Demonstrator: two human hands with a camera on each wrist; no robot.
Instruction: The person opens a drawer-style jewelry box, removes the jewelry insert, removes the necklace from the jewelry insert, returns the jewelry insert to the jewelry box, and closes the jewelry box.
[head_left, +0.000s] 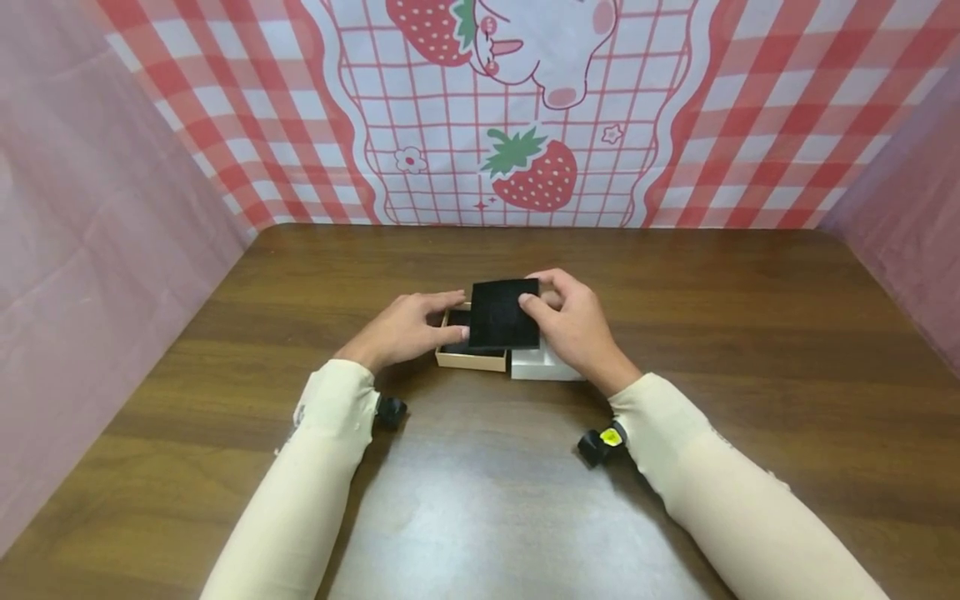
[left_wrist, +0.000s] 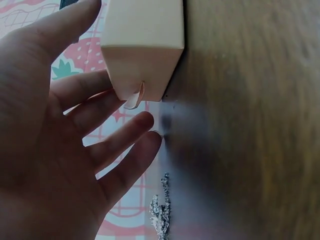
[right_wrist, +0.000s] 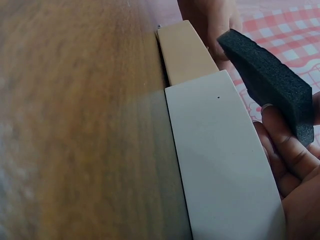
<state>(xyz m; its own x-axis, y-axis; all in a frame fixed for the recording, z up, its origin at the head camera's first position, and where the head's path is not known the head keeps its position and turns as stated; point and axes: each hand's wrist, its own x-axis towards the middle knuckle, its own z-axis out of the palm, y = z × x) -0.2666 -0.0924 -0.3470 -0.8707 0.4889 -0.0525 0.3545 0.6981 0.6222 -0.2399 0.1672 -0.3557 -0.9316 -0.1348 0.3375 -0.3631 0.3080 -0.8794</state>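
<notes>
My right hand (head_left: 576, 323) pinches a square black foam pad (head_left: 501, 315) at its right side, thumb on top and fingers beneath. The pad is tilted above a tan open box (head_left: 471, 362) and a white box part (head_left: 542, 369), which stand side by side. Black lining shows inside the tan box. My left hand (head_left: 405, 329) is at the tan box's left end, thumb and forefinger spread near its rim. In the left wrist view its fingers are loosely extended, and a small ribbon tab (left_wrist: 135, 98) sticks out of the box's end.
A silvery chain (left_wrist: 161, 217) lies on the table beyond the left fingers, hidden in the head view. The wooden table (head_left: 480, 492) ends at a strawberry-print cloth (head_left: 517, 100), with pink cloth on both sides. A small black camera sits at each wrist.
</notes>
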